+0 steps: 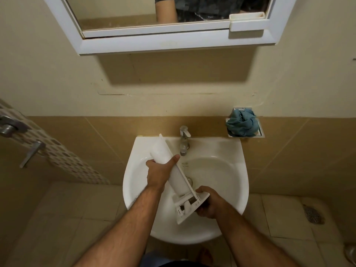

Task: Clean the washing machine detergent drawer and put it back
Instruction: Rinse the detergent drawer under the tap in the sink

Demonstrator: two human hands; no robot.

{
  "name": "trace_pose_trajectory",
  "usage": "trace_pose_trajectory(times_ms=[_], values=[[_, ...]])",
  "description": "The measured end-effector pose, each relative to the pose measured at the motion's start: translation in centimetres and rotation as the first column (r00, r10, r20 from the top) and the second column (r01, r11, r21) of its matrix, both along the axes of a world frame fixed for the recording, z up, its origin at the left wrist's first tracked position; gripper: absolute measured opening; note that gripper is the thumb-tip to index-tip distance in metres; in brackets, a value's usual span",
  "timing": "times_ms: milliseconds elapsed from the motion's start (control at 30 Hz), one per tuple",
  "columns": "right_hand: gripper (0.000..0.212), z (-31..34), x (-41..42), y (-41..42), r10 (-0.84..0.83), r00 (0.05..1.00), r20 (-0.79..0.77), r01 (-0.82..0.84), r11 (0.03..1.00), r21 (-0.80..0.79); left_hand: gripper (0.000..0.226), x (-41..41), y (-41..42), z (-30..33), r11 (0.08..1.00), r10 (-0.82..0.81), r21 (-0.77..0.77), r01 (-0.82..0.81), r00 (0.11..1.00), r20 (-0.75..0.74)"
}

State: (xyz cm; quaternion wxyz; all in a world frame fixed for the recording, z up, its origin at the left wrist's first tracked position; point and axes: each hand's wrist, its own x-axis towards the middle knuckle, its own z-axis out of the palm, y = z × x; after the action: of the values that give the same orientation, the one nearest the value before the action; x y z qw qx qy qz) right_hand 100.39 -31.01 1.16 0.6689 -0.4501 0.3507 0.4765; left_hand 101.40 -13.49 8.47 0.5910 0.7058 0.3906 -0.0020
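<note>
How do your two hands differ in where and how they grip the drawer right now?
The left hand grips the drawer partway along its long body, thumb stretched over the top toward the tap. The right hand holds the front panel end, nearest the person, fingers curled under it. The left hand sits higher and farther into the sink; the right is lower, near the front rim. Both hold the drawer tilted over the basin.

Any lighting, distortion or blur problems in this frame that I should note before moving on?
Head view: dim, warm light; the mirror cabinet throws a hard shadow on the wall below it. Wide-angle bending curves the tile lines and frame edges. The drawer over the sink is slightly soft, with little surface detail; the left hand and right hand are readable. No strong glare.
</note>
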Motion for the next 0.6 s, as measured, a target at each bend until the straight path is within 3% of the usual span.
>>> trace_pose_trajectory(times_ms=[167, 367, 500, 600], values=[[0.022, 0.5, 0.1, -0.3, 0.044, 0.999, -0.003, -0.044, 0.999, -0.012, 0.097, 0.5, 0.0, -0.1, 1.000, -0.006, 0.027, 0.007, 1.000, -0.025], [0.011, 1.4, 2.1, -0.5, 0.004, 0.956, 0.293, 0.072, 0.966, -0.250, 0.054, -1.1, 1.9, -1.7, 0.951, -0.014, -0.310, 0.015, 1.000, 0.005], [0.033, 1.3, 2.4, -0.4, 0.010, 0.853, 0.521, 0.197, 0.920, -0.339, 0.041, -1.7, 2.0, -3.0, 0.890, 0.027, -0.456, -0.007, 0.999, 0.038], [0.049, 1.2, 2.2, -0.1, 0.104, 0.781, 0.615, 0.240, 0.860, -0.451, 0.035, -1.3, 1.7, -3.5, 0.863, 0.045, -0.505, -0.028, 0.999, 0.022]])
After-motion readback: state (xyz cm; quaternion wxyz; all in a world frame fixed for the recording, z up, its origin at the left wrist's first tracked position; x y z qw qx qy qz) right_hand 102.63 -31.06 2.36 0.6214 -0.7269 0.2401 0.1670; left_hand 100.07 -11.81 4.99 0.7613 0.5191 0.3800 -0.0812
